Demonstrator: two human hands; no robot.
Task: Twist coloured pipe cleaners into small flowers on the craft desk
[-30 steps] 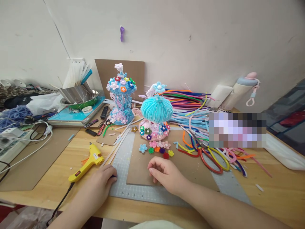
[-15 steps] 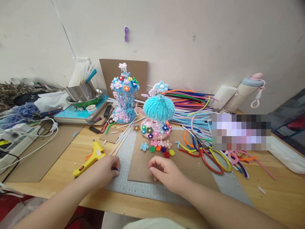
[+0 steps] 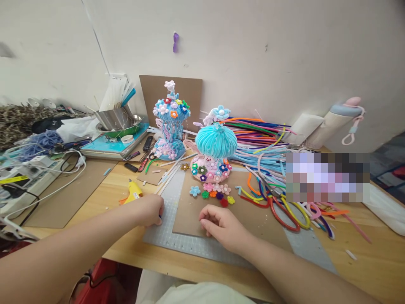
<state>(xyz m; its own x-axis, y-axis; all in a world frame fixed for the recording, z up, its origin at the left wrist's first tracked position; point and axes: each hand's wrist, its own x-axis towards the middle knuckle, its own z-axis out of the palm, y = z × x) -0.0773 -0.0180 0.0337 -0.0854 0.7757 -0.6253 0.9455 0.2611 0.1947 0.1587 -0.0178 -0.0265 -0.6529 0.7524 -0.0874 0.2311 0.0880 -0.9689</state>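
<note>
My left hand (image 3: 152, 211) is closed, with a small dark blue piece just showing at its fingertips; most of the piece is hidden. It is over the left edge of the grey cutting mat (image 3: 164, 236), beside a yellow glue gun (image 3: 135, 192). My right hand (image 3: 218, 223) rests loosely curled on a cardboard sheet (image 3: 186, 219), thumb apart from the fingers, nothing visible in it. Beyond it lie several small fuzzy flowers (image 3: 209, 186). Behind them stands a turquoise domed pipe-cleaner piece (image 3: 217, 141) on a pink, flower-covered base (image 3: 209, 171).
A blue flowered pipe-cleaner piece (image 3: 171, 120) stands farther back. Red-handled scissors (image 3: 284, 215) and loose pipe cleaners (image 3: 253, 141) lie right. A power strip (image 3: 28, 192), metal pot (image 3: 115, 118) and cables occupy the left. A bottle (image 3: 335, 122) stands at the back right.
The view has shifted slightly, so the scene sits farther right. My left forearm now covers more of the glue gun. My right hand keeps its loosely curled pose.
</note>
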